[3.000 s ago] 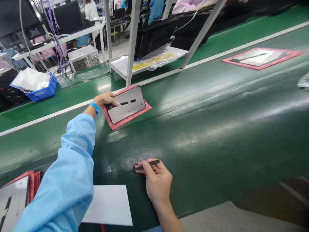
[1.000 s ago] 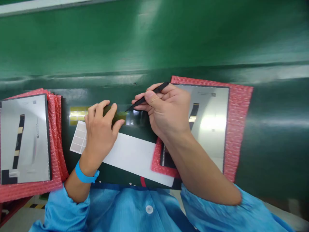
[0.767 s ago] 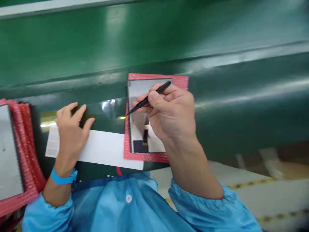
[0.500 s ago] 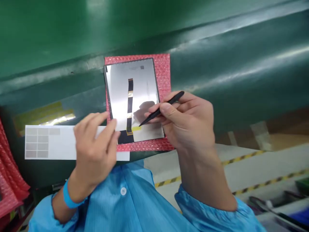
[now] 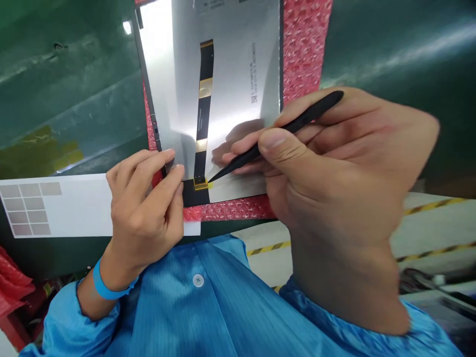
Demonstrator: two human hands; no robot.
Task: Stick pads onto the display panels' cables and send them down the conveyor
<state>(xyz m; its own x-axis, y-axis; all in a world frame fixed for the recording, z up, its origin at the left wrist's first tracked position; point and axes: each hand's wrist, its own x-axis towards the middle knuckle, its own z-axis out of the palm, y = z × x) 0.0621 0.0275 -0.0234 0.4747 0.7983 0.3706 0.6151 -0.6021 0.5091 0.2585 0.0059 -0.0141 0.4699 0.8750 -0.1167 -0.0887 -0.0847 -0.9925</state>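
Note:
A silver-backed display panel (image 5: 238, 99) lies with a black flex cable (image 5: 204, 111) running down its middle. My right hand (image 5: 327, 163) is closed around a black spudger (image 5: 275, 131). The spudger's pointed tip is at the cable's gold-edged lower end, beside a small yellow strip (image 5: 210, 185); whether it touches cannot be made out. My left hand (image 5: 145, 203) rests at the panel's lower left corner, with its fingers bent and partly apart and the fingertips at the edge. It holds nothing visible.
Pink bubble wrap (image 5: 305, 44) lies beneath the panel on a green table mat (image 5: 357, 54). A white strip of paper with grey rectangles (image 5: 82, 208) lies to the left, partly under my left hand. Red bubble wrap (image 5: 13, 282) is at the far left.
The view has come closer to the panel. The spudger's tip has moved left, from the yellow strip to the lower end of the flex cable. My left hand stays at the panel's corner.

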